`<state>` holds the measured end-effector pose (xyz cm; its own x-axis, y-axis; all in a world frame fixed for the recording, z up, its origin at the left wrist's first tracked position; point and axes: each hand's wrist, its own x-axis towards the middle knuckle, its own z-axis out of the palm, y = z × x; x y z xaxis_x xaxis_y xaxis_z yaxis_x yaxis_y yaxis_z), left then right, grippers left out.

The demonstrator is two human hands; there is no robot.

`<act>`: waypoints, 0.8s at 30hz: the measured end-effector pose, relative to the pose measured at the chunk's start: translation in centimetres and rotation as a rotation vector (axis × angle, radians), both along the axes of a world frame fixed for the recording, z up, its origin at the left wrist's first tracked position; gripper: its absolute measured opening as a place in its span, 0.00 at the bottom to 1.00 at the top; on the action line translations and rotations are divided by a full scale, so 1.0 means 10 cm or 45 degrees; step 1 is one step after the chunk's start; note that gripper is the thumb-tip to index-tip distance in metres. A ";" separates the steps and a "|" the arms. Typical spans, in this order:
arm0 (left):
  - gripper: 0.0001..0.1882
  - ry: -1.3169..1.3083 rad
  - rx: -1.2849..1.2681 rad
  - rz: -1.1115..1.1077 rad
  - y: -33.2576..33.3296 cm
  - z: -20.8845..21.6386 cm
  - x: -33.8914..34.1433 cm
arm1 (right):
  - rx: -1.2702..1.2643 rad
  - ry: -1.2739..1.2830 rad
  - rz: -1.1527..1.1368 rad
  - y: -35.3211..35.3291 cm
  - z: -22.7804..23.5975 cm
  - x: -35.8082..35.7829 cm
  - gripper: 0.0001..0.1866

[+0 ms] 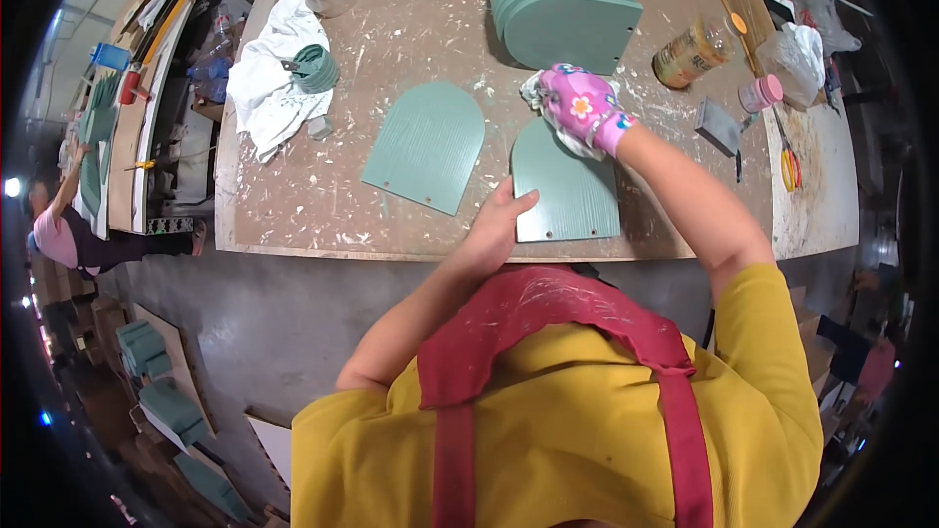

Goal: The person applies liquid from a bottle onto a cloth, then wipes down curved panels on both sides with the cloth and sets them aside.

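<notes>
Cloth [532, 91] bunched in our gloved right hand [584, 110], we should press evenly around the arched green panel [572, 191], its left edge grasped in our left hand [496, 229].

Workshop rm, dim edges

Lg brown workbench [665, 225] w/ pale specks mid-rm, straight front edge bent by lens. Smooth grey flr [293, 298] below. 2nd bench [125, 147] at L, bkgd. Far L: sm white light [12, 187], blue light [46, 418] lower.

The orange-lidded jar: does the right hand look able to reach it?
Probably yes: only tabletop shows between the right hand and the jar, though the hand is holding a cloth.
</notes>
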<state>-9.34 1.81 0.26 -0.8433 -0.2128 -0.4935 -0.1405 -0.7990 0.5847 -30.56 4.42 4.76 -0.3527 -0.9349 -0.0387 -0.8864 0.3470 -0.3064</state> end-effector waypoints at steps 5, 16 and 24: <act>0.23 0.027 0.060 0.023 -0.01 0.00 0.01 | -0.251 -0.063 0.323 0.14 -0.12 0.47 0.09; 0.25 -0.012 -0.115 -0.029 -0.02 0.04 -0.05 | -0.288 -0.412 -0.708 1.30 -0.29 -0.69 0.29; 0.29 0.050 -0.361 -0.127 -0.03 0.32 0.00 | -0.606 -0.713 -0.557 1.32 0.39 -0.17 0.15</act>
